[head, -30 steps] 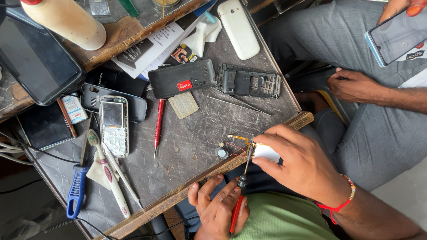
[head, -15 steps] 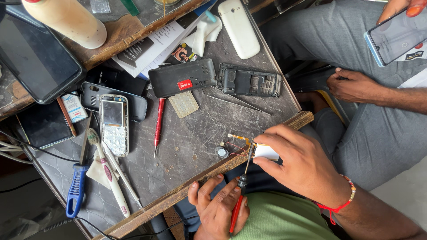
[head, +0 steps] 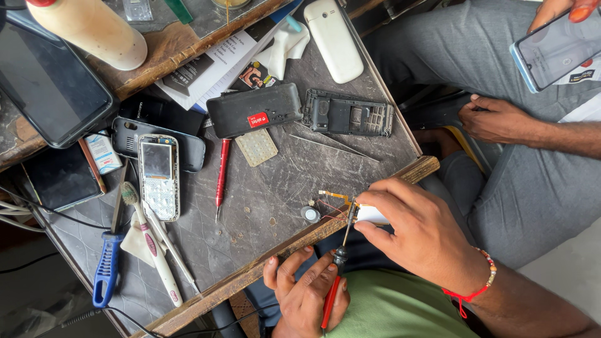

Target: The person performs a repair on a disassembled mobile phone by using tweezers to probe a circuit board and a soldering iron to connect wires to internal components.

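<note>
Red-handled screwdriver [head: 338,275]: left hand [head: 307,297] is gripping it, fingers closed round the handle, tip meeting the part.
White phone part [head: 370,215]: right hand [head: 419,235] is pinching it at the worktable [head: 269,188] edge.
Nearby: a bare keypad phone [head: 158,177] and toothbrush [head: 149,241] are lying further left.

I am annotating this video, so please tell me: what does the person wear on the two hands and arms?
Both hands are bare, without gloves or rings that I can see. The right hand has a thin red thread bracelet with small pale beads at the wrist. The left hand shows no band; its wrist is hidden. No sleeves reach the forearms. A green shirt covers the body.
</note>
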